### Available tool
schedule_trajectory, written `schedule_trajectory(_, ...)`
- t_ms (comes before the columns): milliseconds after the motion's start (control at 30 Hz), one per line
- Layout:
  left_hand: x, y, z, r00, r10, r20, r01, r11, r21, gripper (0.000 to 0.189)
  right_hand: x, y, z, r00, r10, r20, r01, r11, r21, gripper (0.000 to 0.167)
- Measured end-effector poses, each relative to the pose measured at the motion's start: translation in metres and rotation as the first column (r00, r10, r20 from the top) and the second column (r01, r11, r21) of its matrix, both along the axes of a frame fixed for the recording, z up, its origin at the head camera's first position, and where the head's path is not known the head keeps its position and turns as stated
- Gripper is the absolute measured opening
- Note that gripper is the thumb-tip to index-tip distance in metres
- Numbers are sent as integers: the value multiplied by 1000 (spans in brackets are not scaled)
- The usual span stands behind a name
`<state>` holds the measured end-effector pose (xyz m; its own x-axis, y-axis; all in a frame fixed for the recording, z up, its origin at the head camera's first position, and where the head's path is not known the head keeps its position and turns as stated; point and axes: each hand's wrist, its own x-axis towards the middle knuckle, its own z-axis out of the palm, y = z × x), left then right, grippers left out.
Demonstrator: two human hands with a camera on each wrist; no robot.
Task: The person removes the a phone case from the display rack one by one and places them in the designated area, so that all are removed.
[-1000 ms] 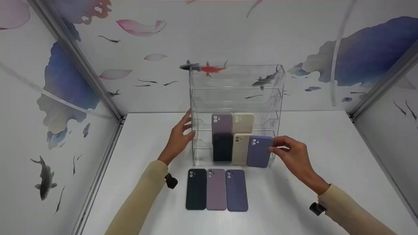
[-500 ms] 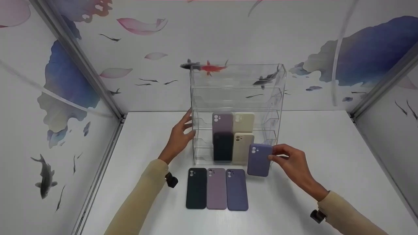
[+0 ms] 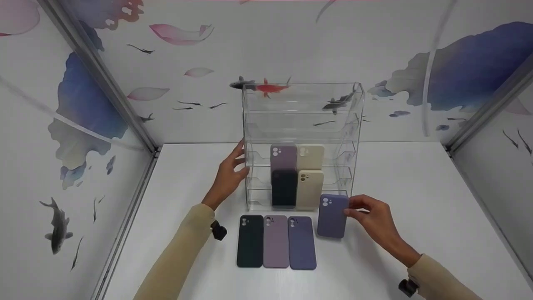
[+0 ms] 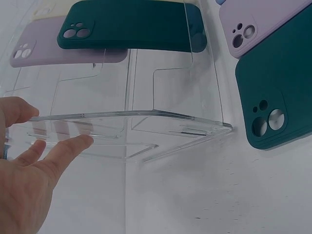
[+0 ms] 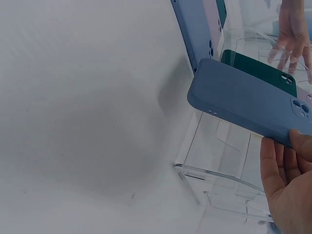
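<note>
Right hand (image 3: pixel 372 214) pinching a periwinkle-purple, round-cornered phone case (image 3: pixel 333 218), lower right of centre, before a clear acrylic tiered rack (image 3: pixel 300 113).
The side-edge grip probably leaves its matte, camera-holed back uncovered; the left hand (image 3: pixel 228 175), fingers spread against the rack's side, seems to steady it.

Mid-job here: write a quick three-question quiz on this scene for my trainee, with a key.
1. How many phone cases show in the clear rack?
2. True or false: the left hand holds a phone case.
3. In the row of three on the table, which case matches the colour of the held case in the right hand?
A: left end
B: middle
C: right end

Key:
1. Four.
2. False; it touches the rack's side.
3. C, the violet case.
</note>
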<state>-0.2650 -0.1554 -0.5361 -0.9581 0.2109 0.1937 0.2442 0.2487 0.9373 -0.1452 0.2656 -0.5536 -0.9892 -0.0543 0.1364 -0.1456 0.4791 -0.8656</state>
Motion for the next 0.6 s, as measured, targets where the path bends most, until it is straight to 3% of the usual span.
schedule_trajectory(267,1,0,-1,1000,-5,-6,5,1000,19,88,6,2,-13,995,8,95,-5,999,-33,25)
schedule_trajectory(600,2,1,1,1000,5,-2,-5,1000,7,88,8,5,-32,960,74,268,-41,991,-130,31)
